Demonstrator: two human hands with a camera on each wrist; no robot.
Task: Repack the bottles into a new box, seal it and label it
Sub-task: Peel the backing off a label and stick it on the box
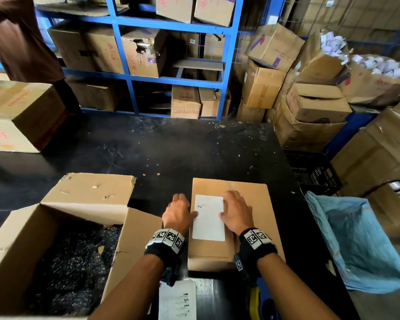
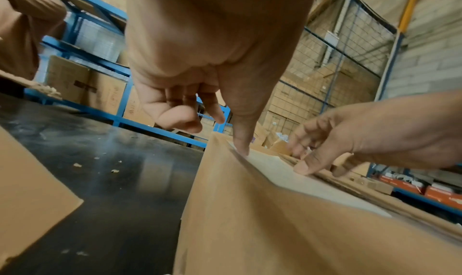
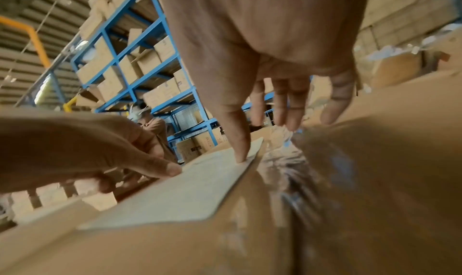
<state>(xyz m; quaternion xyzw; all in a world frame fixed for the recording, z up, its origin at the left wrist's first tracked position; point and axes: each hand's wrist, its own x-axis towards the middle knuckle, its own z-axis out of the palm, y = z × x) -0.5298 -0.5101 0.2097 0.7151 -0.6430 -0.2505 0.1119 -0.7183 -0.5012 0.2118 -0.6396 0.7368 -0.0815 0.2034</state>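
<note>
So the closed brown cardboard box is sitting on the black scuffed bench, near the front edge, with a white rectangular paper label lying flat on its top, toward the left side. Left hand has its thumb down on the label's left edge, while the other fingers are loosely curled off the side of the box and hold nothing. Right hand is spread out, thumb pressing the label's right edge and the fingers straight over the box top. Just left of it there's a bigger open brown cardboard carton with its flaps up, and I can't make out what the dark stuff inside is. A sheet of white printed labels lies at the bench's near edge, and a light blue plastic bag hangs off to the right.
</note>
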